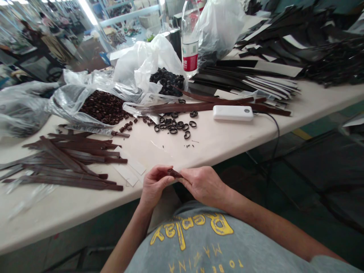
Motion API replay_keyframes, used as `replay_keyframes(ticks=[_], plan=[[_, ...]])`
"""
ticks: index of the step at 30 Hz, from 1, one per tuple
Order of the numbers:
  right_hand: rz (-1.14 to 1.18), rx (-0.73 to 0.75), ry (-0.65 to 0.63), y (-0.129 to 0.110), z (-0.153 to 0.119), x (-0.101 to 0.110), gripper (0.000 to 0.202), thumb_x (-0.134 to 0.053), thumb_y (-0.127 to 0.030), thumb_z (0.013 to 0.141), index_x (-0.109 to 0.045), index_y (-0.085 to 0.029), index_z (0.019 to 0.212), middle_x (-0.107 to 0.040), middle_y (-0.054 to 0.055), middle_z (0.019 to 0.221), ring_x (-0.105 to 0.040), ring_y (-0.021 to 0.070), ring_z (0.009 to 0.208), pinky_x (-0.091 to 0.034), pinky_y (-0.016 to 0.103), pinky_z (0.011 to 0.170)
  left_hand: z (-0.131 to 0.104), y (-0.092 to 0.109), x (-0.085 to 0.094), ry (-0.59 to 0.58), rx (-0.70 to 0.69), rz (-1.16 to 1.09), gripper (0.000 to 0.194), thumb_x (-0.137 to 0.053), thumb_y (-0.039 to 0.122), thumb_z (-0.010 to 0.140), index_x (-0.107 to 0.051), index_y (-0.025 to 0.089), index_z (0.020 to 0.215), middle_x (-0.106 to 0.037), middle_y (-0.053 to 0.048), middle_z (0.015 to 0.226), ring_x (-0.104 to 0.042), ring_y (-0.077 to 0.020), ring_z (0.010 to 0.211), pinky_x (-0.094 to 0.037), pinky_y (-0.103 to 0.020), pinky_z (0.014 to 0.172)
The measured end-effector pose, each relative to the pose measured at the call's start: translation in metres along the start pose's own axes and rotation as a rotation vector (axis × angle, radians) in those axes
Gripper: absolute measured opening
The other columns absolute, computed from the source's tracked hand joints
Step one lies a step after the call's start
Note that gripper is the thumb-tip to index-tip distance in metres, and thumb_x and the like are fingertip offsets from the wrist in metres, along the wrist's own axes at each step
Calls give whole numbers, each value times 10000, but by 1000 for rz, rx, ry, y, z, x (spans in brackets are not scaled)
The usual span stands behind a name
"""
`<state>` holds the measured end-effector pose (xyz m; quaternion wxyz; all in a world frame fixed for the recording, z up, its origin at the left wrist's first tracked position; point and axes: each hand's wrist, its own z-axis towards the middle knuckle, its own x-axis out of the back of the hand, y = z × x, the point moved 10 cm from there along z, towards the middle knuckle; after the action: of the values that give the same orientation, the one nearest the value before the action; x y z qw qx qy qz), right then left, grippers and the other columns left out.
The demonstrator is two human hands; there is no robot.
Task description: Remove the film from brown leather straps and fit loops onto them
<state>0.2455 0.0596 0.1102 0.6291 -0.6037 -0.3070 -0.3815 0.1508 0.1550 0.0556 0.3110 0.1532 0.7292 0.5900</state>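
Close to my body, at the table's front edge, both hands meet on a short dark brown strip (174, 173) that looks like leather. My left hand (155, 185) pinches its left end between thumb and fingers. The fingers of my right hand (203, 185) close round its right end, so most of that side is hidden. Just beyond my hands lie several dark strap loops (173, 127) in a loose group. Left of my left hand, brown straps (76, 163) are piled flat, beside pale paper strips (126, 172).
Plastic bags hold small brown pieces (101, 108) and black loops (167, 80). A bottle (189, 49) stands behind them. A white power bank (232, 113) with a black cable (274, 129) lies to the right, near long brown straps (196, 107). Black strips (273, 41) cover the far right.
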Motion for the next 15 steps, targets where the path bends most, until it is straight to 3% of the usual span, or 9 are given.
replay_keyframes(ticks=[7, 15], plan=[[156, -73, 53, 10, -4, 3, 256, -465, -293, 1013, -647, -167, 885, -692, 35, 737, -609, 152, 638, -326, 251, 581, -2, 0, 4, 48, -11, -5, 284, -902, 236, 587, -792, 220, 848, -771, -32, 804, -689, -136, 691, -569, -217, 658], [338, -174, 113, 21, -3, 4, 242, -493, -326, 998, -631, -183, 859, -661, 13, 727, -604, 146, 650, -397, 233, 628, -10, -6, -13, -17, 80, -39, 198, -807, 282, 741, -758, 185, 906, -763, -36, 800, -690, -136, 665, -583, -253, 671]])
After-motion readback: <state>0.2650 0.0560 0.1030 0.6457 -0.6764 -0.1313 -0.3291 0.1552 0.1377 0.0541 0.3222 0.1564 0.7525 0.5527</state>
